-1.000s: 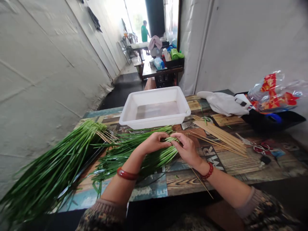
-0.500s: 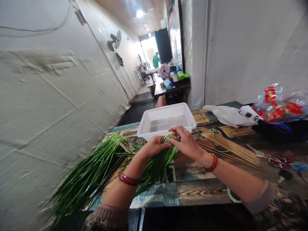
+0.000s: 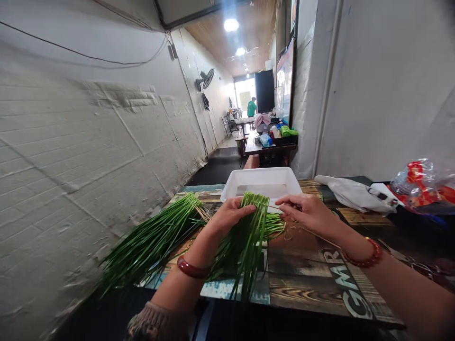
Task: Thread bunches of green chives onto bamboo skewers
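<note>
Near the middle, my left hand (image 3: 232, 215) grips a flat bunch of garlic chives (image 3: 256, 225), its thumb pressed across the cut pale ends. The long green leaves hang down over the table edge. My right hand (image 3: 313, 214) pinches a thin bamboo skewer (image 3: 327, 241), whose front end points left at the bunch. Whether the tip has entered the stems, I cannot tell. Under and beside the held bunch lie more loose chives (image 3: 276, 226). At the left rests a pile of chives (image 3: 152, 232) with several skewers (image 3: 204, 213) sticking out near the cut ends.
A white plastic tub (image 3: 231, 182) stands just beyond my hands on the patchwork wooden table (image 3: 298, 289). To the right are a white cloth item (image 3: 350, 196) and clear-and-red plastic packaging (image 3: 417, 184). A person in green (image 3: 251, 108) is far off.
My right hand has moved right, away from the bunch, and now holds a skewer. My left hand keeps the chives, now fanned flat and raised. The view has shifted.
</note>
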Action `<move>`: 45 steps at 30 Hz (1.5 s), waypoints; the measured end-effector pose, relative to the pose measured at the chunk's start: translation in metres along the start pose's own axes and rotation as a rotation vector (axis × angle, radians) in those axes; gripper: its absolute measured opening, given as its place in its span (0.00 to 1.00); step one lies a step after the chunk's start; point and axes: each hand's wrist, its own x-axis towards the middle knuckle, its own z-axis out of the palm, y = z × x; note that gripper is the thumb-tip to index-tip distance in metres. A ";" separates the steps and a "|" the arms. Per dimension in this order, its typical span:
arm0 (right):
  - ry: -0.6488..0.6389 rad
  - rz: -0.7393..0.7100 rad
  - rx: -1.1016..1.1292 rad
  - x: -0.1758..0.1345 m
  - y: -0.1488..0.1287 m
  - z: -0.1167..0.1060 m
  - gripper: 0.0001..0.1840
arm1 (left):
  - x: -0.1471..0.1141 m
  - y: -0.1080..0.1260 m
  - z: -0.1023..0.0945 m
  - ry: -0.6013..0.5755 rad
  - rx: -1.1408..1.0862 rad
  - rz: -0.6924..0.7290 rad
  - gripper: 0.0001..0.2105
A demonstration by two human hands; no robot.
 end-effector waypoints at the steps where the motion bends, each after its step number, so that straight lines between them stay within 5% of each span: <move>1: 0.018 -0.029 -0.023 -0.004 -0.002 0.001 0.13 | -0.002 -0.001 0.000 -0.005 -0.012 0.005 0.17; 15: 0.075 -0.173 -0.179 -0.007 -0.040 0.022 0.12 | -0.024 -0.008 -0.008 -0.114 -0.045 0.074 0.18; 23: 0.093 -0.240 -0.228 -0.005 -0.034 0.028 0.11 | -0.021 -0.011 -0.011 -0.106 -0.021 0.092 0.18; 32: 0.099 -0.157 -0.186 -0.012 -0.027 0.021 0.10 | -0.024 -0.007 -0.008 -0.153 0.099 0.197 0.20; 45: 0.147 -0.212 -0.165 -0.021 -0.017 0.022 0.09 | -0.018 -0.010 -0.004 -0.246 0.149 0.127 0.23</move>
